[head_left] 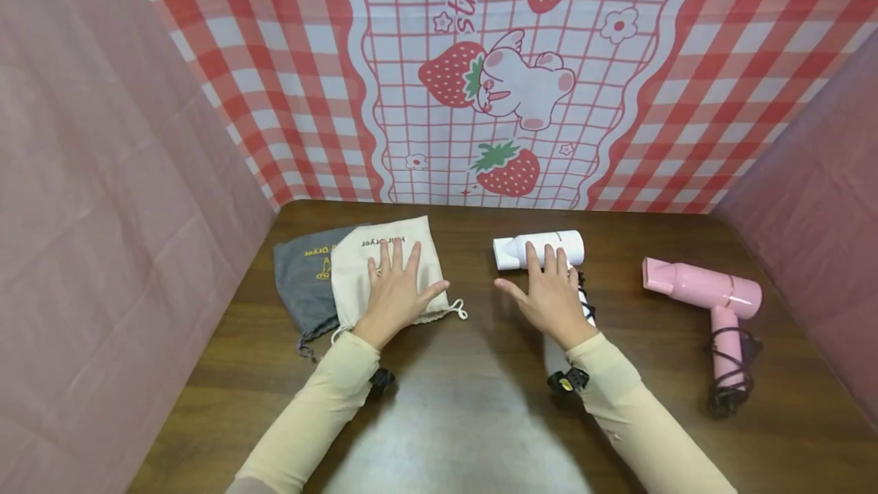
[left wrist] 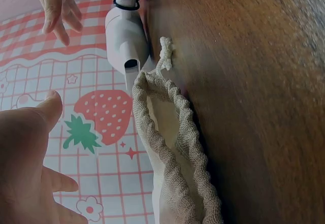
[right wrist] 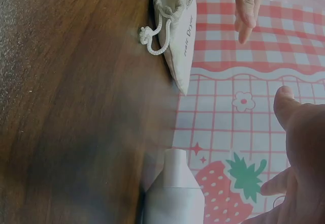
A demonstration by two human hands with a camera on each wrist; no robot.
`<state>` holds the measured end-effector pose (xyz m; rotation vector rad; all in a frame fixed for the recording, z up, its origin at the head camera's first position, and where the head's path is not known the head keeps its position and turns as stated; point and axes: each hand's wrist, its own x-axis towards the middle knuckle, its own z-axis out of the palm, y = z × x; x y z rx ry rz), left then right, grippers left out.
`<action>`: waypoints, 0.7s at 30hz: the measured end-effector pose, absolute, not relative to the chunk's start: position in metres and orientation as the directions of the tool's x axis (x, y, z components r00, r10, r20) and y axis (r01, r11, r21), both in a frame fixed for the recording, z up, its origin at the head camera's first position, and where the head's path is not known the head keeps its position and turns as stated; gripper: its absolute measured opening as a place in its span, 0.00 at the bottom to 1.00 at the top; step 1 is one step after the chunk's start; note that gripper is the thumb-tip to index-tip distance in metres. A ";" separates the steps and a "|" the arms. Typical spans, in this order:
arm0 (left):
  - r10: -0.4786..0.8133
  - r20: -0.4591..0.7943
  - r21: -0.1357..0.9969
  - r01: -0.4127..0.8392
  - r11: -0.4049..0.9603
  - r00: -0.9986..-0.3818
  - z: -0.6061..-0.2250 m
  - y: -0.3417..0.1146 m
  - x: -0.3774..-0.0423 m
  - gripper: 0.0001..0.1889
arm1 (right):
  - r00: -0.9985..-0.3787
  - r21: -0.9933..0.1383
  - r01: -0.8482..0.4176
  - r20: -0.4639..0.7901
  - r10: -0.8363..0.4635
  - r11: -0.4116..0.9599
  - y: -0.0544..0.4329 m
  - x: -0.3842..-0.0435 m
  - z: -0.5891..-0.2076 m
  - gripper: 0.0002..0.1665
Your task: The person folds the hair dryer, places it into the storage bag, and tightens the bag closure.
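My left hand (head_left: pixel 396 292), fingers spread, hovers over a cream drawstring bag (head_left: pixel 350 265) printed "Hair Dryer". In the left wrist view the bag's gathered mouth (left wrist: pixel 188 158) gapes a little, and the hand is apart from it. A grey drawstring bag (head_left: pixel 296 273) lies partly under the cream one. Fingers spread too, my right hand (head_left: pixel 552 299) is above a white hair dryer (head_left: pixel 507 253), hiding part of its handle. The right wrist view shows that hand clear of the dryer's body (right wrist: pixel 175 203). Neither hand holds anything.
A pink hair dryer (head_left: pixel 700 286) lies at the right, its black cord (head_left: pixel 730 372) wound round the handle. All stand on a brown wooden table (head_left: pixel 439 395). Behind it hangs a red checked strawberry cloth (head_left: pixel 302 97); pink cloth walls (head_left: pixel 103 212) close both sides.
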<state>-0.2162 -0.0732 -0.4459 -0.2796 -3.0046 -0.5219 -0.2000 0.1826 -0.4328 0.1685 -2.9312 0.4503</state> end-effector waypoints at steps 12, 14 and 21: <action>0.180 0.100 0.324 0.203 0.924 -0.979 -0.450 -0.065 -0.222 0.47 | -0.986 -0.287 -0.120 0.144 -0.081 0.950 0.186 -0.199 -0.431 0.54; 0.186 0.099 0.324 0.208 0.923 -0.978 -0.450 -0.062 -0.223 0.47 | -0.987 -0.291 -0.117 0.138 -0.079 0.950 0.187 -0.198 -0.430 0.54; 0.207 0.100 0.333 0.229 0.915 -0.973 -0.452 -0.050 -0.231 0.47 | -0.989 -0.287 -0.118 0.122 -0.085 0.951 0.191 -0.196 -0.428 0.54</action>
